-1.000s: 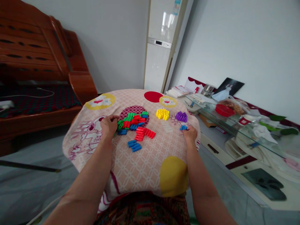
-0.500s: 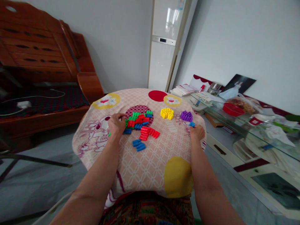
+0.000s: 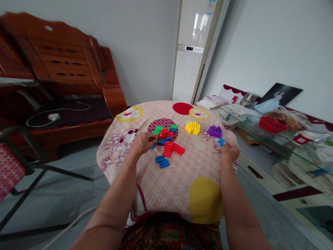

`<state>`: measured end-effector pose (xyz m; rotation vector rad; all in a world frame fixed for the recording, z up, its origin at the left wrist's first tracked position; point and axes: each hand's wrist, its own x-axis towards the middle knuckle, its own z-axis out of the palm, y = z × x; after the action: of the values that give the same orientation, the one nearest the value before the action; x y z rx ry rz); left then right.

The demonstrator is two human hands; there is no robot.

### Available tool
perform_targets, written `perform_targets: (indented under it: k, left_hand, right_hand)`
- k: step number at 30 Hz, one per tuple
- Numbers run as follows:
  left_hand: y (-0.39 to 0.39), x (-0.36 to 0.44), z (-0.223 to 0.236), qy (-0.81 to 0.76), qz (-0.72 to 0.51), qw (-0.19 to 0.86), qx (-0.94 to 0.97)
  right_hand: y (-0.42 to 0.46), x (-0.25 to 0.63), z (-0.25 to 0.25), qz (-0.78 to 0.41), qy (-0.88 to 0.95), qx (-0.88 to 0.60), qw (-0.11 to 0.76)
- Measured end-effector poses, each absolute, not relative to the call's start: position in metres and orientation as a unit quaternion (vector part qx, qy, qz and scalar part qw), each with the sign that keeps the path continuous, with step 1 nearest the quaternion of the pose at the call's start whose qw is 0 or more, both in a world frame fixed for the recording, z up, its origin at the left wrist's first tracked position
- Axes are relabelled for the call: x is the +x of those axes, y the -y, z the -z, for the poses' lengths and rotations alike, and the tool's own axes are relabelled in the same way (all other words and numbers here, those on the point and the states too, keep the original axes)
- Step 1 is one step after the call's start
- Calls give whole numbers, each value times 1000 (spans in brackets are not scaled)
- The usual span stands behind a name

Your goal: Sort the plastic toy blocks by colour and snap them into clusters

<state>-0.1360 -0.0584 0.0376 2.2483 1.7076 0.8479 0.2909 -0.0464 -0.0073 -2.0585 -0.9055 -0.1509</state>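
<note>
My left hand point(image 3: 144, 142) is at the left edge of a loose pile of small plastic pegs, its fingers pinched together. Green pegs point(image 3: 158, 130), red pegs point(image 3: 166, 132) and blue pegs point(image 3: 163, 141) lie mixed there; whatever is between my fingertips is too small to make out. On the right of the table, my right hand point(image 3: 230, 152) has its fingertips closed at a few small blue pegs point(image 3: 221, 141). Just beyond them stands a tight cluster of purple pegs point(image 3: 215, 131). A cluster of yellow pegs point(image 3: 193, 128) stands upright farther left.
More red pegs point(image 3: 173, 148) and several blue pegs point(image 3: 162, 161) lie nearer me on the patterned tablecloth point(image 3: 166, 187). A cluttered glass shelf point(image 3: 262, 139) borders the table's right side. A wooden bench point(image 3: 62, 69) stands behind at left, a metal-framed chair point(image 3: 39, 166) nearer.
The view has swung left, so the table sits farther right. My left hand has moved rightward, closer into the mixed pile. My right hand stays by the blue pegs near the purple cluster.
</note>
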Motion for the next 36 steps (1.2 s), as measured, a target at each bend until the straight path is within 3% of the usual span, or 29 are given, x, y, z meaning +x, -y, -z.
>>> perform_targets:
  k: [8, 13, 15, 18, 21, 24, 29, 36]
  left_hand:
    - [46, -93, -21, -619, -189, 35, 762]
    - [44, -93, -22, -651, -308, 43, 692]
    - [46, -92, -26, -632, -398, 100, 657]
    - [52, -80, -30, -534, -490, 285, 628]
    - [59, -59, -31, -412, -501, 449, 615]
    - [65, -40, -27, -357, -472, 506, 627]
    - [69, -27, -18, -342, -427, 472, 692]
    - [67, -32, -18, -417, -444, 333, 720]
  right_hand:
    - [52, 285, 3, 64, 365, -825, 426]
    - [58, 274, -3, 91, 363, -818, 437]
    - [60, 262, -3, 93, 403, -804, 427]
    - [63, 235, 0, 78, 530, -739, 407]
    - [70, 204, 6, 62, 677, -620, 392]
    - [78, 181, 10, 59, 785, -493, 370]
    - [85, 166, 8, 67, 837, -427, 335]
    - [82, 173, 8, 62, 781, -501, 369]
